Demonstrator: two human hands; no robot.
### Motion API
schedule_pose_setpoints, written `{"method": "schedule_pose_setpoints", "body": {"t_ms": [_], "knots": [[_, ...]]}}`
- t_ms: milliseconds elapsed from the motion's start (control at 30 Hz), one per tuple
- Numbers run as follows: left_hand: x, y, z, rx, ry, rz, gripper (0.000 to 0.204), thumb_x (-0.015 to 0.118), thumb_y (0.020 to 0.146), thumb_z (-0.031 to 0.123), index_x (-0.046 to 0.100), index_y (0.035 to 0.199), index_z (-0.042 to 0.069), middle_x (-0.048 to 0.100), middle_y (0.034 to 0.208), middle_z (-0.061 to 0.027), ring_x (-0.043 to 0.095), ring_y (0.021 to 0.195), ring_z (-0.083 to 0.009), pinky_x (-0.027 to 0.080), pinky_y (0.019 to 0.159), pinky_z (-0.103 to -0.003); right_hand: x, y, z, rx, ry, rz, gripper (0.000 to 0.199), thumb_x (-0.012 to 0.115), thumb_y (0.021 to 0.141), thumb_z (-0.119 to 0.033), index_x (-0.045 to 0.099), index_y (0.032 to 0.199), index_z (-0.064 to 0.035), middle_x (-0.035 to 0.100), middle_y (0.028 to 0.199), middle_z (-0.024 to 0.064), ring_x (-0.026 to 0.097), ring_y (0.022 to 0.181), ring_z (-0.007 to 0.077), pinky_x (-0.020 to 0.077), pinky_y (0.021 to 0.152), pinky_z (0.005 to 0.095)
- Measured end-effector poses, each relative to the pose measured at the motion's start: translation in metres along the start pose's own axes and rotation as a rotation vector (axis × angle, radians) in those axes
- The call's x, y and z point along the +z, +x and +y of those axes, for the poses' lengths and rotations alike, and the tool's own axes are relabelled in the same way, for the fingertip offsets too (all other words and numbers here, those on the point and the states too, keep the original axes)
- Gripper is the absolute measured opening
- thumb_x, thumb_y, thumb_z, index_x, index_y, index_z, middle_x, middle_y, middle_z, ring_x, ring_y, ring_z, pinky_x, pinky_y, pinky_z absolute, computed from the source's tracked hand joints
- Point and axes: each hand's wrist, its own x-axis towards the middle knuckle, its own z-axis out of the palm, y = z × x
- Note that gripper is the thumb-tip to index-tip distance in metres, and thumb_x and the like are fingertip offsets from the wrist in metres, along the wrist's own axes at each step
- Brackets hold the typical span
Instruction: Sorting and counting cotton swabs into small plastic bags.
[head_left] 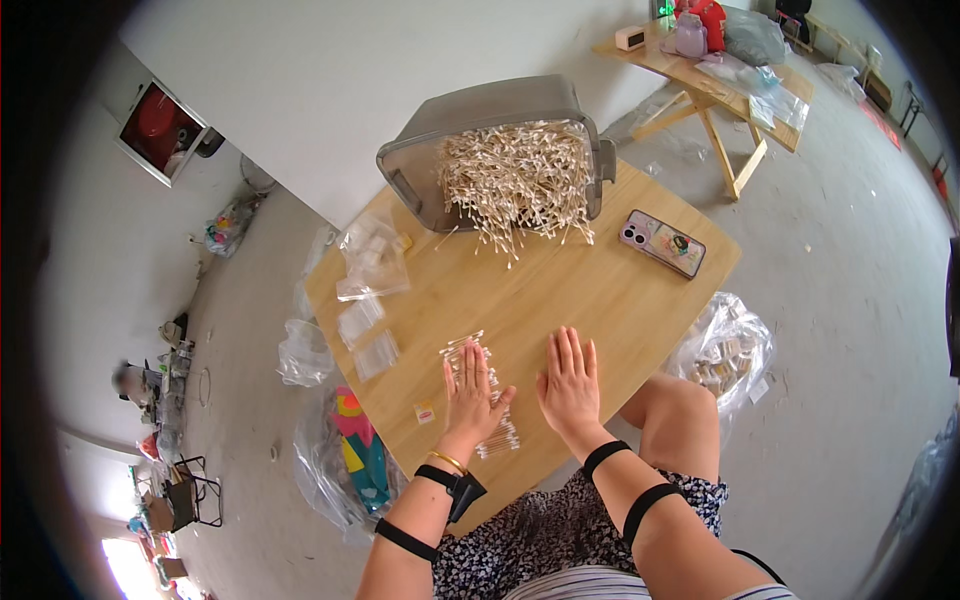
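Observation:
A row of cotton swabs (500,440) lies side by side on the wooden table, running away from me. My left hand (470,397) rests flat over the row, fingers stretched out, and covers part of it. To its right, my right hand (571,380) lies palm down with its fingers extended and nothing in it. Toward the far edge a grey translucent bin (480,100) lies on its side, its mouth facing me. A big heap of loose cotton swabs (520,180) fills it and spills onto the table. A small yellow-and-white label (425,413) lies left of my left wrist.
Clear plastic bags (375,255) and small sleeves (368,335) lie along the table's left side. A phone (662,243) sits at the right. Beside the table stand a bag of packed swabs (730,350) and a colourful bag (360,450). A second table (700,80) holds bags behind.

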Motion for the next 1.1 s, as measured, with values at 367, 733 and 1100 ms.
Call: {"method": "schedule_pose_setpoints", "body": {"t_ms": [367, 733, 1100], "knots": [[-0.005, 0.025, -0.021, -0.14, 0.063, 0.061, 0.094, 0.031, 0.099, 0.065, 0.005, 0.158, -0.004, 0.007, 0.166, -0.0212, 0.004, 0.155, -0.0321, -0.003, 0.123, -0.054, 0.0, 0.003, -0.003, -0.008, -0.06, -0.033, 0.064, 0.043, 0.099, -0.035, 0.034, 0.152, 0.0009, 0.03, 0.161, 0.0147, 0.019, 0.153, 0.0268, 0.0114, 0.125, 0.0501], [-0.008, 0.029, -0.016, -0.168, 0.231, -0.028, 0.091, 0.028, 0.101, 0.065, 0.012, 0.157, -0.004, 0.015, 0.166, -0.0196, 0.012, 0.154, -0.028, 0.0, 0.125, -0.051, 0.0, 0.002, -0.002, 0.001, -0.05, -0.056, 0.064, 0.043, 0.1, -0.035, 0.033, 0.152, 0.0004, 0.029, 0.161, 0.0142, 0.018, 0.153, 0.0262, 0.0103, 0.125, 0.0494], [-0.008, 0.015, -0.02, -0.064, 0.15, 0.085, 0.083, 0.031, 0.102, 0.061, 0.025, 0.155, -0.003, 0.031, 0.159, -0.0176, 0.025, 0.15, -0.0299, 0.002, 0.125, -0.054, 0.001, 0.003, 0.001, -0.004, -0.037, -0.036, 0.064, 0.045, 0.099, -0.032, 0.034, 0.152, 0.0016, 0.029, 0.161, 0.0149, 0.019, 0.153, 0.0272, 0.0115, 0.125, 0.0503]]}}
